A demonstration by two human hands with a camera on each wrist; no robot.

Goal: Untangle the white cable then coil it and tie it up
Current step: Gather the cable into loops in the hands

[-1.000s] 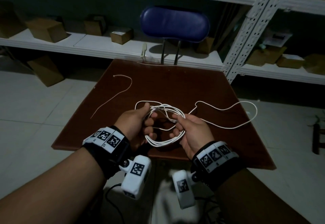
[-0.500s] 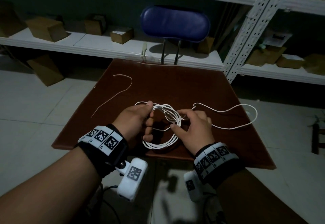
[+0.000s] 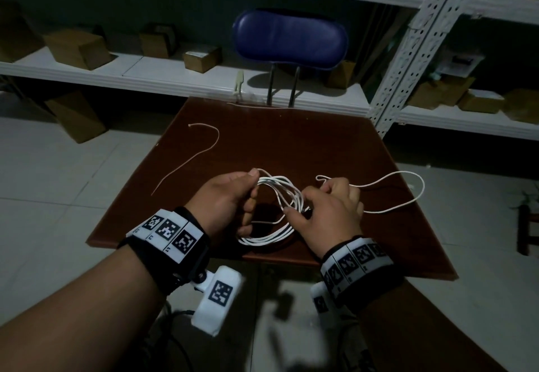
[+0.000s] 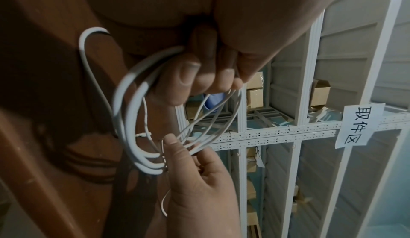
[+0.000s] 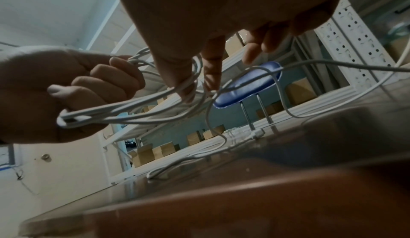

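The white cable [image 3: 271, 236] is gathered in a coil of several loops held just above the brown table [image 3: 335, 144], near its front edge. My left hand [image 3: 251, 193] grips the coil's left side, with the fingers curled round the strands [image 4: 133, 119]. My right hand [image 3: 300, 206] is on the coil's right side, thumb [image 5: 177, 76] and forefinger pinching strands between them. A loose tail [image 3: 420, 190] of the cable loops out to the right over the table. Its connector end [image 5: 255, 134] lies on the tabletop.
A thin pale string [image 3: 201, 152] lies on the table's left part, and another short piece [image 3: 250, 105] at the far edge. A blue chair [image 3: 290, 38] stands behind the table. White shelving [image 3: 408, 59] with cardboard boxes lines the back wall. The floor is tiled.
My right hand has turned back-up and slid along the coil's right side, away from me. The left hand keeps its grip and has lifted the coil slightly. The tail has shifted a little.
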